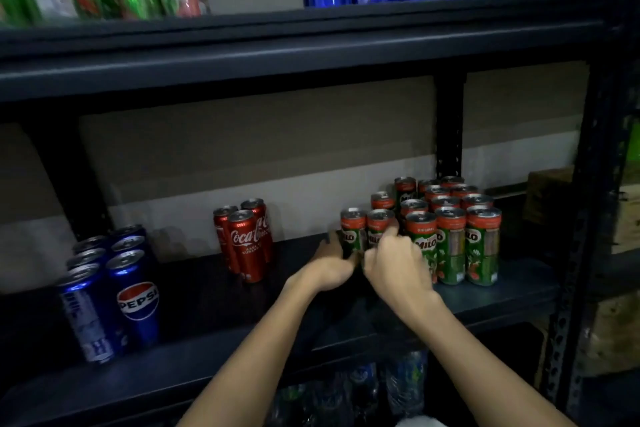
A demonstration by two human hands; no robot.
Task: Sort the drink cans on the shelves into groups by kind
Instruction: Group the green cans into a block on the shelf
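1. Head view — middle shelf (pixel 194 291): bare dark board between the Coca-Cola cans (pixel 244 239) and the Milo cans (pixel 446 229); Pepsi cans (pixel 107 291) far left.
2. Left hand (pixel 332 265) grip curled round a Milo can (pixel 353 232).
3. Right hand (pixel 394 263) grip clamped on the neighbouring Milo can (pixel 380 225) — both upright, red-topped, green-bodied, just left of the Milo cluster.

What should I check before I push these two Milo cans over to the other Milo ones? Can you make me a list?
1. Left hand holds a green-and-red Milo can: ok.
2. Right hand holds the neighbouring Milo can: ok.
3. Both cans upright: ok.
4. Big Milo cluster close on the right: ok.
5. Red Coca-Cola cans and blue Pepsi cans standing apart: ok.
6. Grip firmness: cannot tell.
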